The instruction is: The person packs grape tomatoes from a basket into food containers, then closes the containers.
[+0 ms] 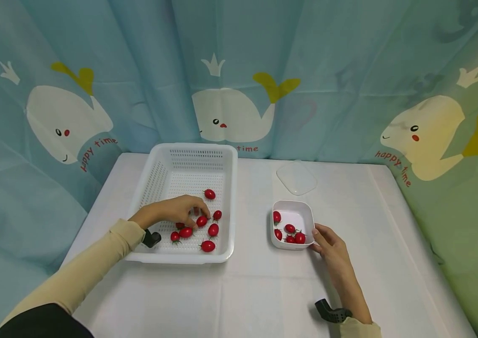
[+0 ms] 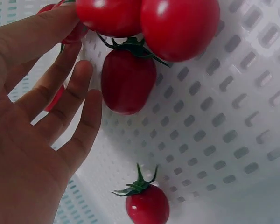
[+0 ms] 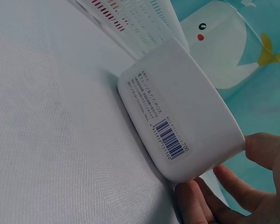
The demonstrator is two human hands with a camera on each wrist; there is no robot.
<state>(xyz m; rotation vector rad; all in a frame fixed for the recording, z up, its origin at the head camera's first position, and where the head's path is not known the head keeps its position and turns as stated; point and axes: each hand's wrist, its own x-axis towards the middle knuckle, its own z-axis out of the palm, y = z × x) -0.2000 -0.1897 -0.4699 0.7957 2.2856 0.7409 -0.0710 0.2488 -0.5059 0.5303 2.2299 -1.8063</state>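
Several tomatoes [image 1: 202, 221] lie in the basket [image 1: 230, 188], right under the left hand [image 1: 175, 211], whose curled fingers pinch one. Right hand [image 1: 331, 246], fingers relaxed, touches the small tub [image 1: 292, 230] on the counter [image 1: 264, 291].

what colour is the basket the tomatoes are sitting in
White. The perforated plastic basket shows best in the head view, holding red tomatoes.

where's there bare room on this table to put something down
The near strip of white table between both forearms is bare, as is the gap between the perforated basket and small white container. The far right, beyond the clear lid, is free too. The basket's near half is crowded with cherry tomatoes and the left hand; its far half lies bare.
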